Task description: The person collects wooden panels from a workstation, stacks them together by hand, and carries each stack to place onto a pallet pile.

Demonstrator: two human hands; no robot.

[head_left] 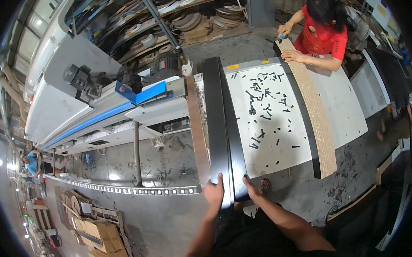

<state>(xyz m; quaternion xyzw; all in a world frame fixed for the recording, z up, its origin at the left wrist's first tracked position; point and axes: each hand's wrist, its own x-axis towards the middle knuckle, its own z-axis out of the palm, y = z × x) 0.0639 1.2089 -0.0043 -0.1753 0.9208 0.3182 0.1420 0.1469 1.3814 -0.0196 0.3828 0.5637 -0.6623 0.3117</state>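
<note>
Two long black boards lie side by side, stretching away from me along the left side of a white worktable. At their near end my left hand is closed on the left edge, thumb on top. My right hand grips the right edge near the corner, its thumb also on top. A narrow light gap shows between the boards at the near end. Black offcut strips are scattered on the white top to the right of the boards.
Across the table a person in a red shirt works on a wood-grain board with a black edge. At left stands a large white machine with a blue rail and motors. Shelves with coiled edging are behind; cardboard boxes sit lower left.
</note>
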